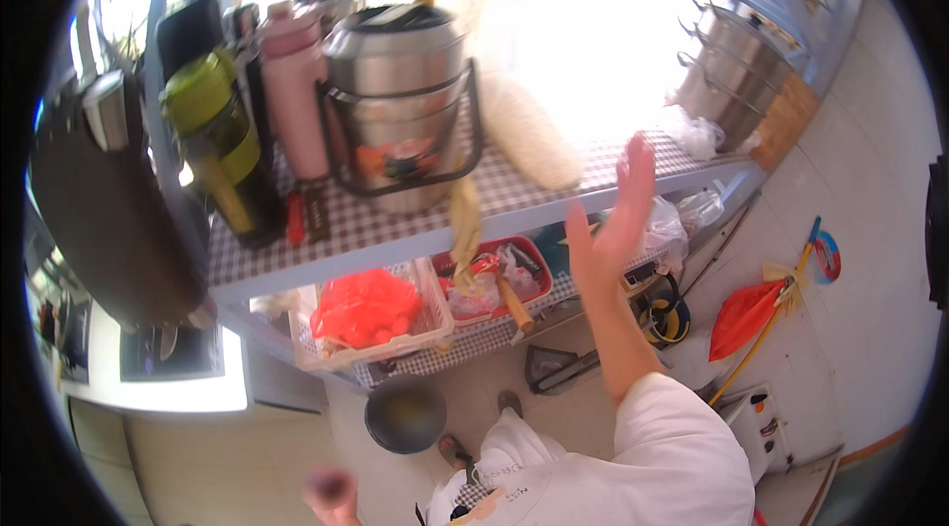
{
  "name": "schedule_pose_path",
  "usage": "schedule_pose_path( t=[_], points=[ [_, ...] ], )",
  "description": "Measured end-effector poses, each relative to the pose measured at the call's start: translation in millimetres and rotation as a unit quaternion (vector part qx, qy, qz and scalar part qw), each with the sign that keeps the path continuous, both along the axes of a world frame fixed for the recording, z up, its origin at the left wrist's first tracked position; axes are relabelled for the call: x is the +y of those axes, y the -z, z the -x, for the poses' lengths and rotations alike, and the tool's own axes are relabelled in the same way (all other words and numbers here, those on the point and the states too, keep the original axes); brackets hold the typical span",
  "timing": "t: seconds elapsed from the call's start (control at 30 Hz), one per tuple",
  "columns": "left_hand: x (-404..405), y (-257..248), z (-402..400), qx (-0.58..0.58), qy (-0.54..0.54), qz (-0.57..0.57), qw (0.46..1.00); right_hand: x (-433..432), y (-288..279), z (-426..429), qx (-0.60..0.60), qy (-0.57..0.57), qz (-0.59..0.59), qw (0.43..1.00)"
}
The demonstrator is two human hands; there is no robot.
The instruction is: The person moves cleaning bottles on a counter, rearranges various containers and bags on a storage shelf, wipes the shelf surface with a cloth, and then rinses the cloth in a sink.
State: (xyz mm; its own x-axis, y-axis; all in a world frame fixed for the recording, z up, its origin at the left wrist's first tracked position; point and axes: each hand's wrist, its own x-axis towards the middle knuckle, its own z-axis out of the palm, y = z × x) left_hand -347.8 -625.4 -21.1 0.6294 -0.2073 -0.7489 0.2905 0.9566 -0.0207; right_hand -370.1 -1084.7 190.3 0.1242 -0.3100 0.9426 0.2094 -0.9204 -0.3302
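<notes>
My right hand (pixel 619 214) is raised in front of the shelf's checked cloth (pixel 504 203), thumb apart from the upright fingers, with nothing held. The loofah-like pale long thing (pixel 530 133) lies to its left on the shelf. Low at the bottom left, my left hand (pixel 337 515) is blurred and partly cut off by the picture's edge. A small round dark-red thing (pixel 330 485) appears in its grip; the blur hides what it is. An insulated steel food pot (pixel 400 111) with a black handle stands on the shelf, beside a pink bottle (pixel 293 96) and a green-lidded bottle (pixel 222 148).
Below are a white basket with a red plastic bag (pixel 367 307) and a red basket (pixel 545 289). A dark bucket (pixel 405 415) stands on the floor near my feet. Stacked steel pots (pixel 730 74) stand at the right; a yellow pole (pixel 756 340) leans there.
</notes>
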Motion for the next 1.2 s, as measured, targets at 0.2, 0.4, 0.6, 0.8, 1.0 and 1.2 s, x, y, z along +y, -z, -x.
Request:
schedule_pose_path(
  t=[0.2,0.4,0.6,0.8,1.0,1.2],
  points=[
    [-35.6,-29.4,-17.9,-0.072,0.081,-0.032,0.994,-103.3,-18.4,-60.5,0.058,0.045,-0.208,0.975],
    [35.2,83.6,-39.6,-0.043,0.091,0.131,0.986,-85.2,-31.4,-111.8,-0.047,-0.102,-0.238,0.965],
    [-39.5,14.1,-6.1,-0.094,0.108,0.022,0.989,-92.5,-52.5,-138.6,-0.263,-0.161,-0.281,0.909],
    [-55.4,23.4,-12.6,-0.051,0.081,-0.045,0.994,-76.2,-22.3,-103.6,0.012,-0.233,-0.192,0.953],
    [-81.9,32.4,5.2,-0.127,0.097,-0.016,0.987,-222.3,-36.1,29.0,0.239,0.082,-0.048,0.966],
    [-116.7,68.2,-10.3,-0.102,0.136,-0.027,0.985,-446.7,-6.0,115.0,0.411,0.424,-0.107,0.8]
  ],
)
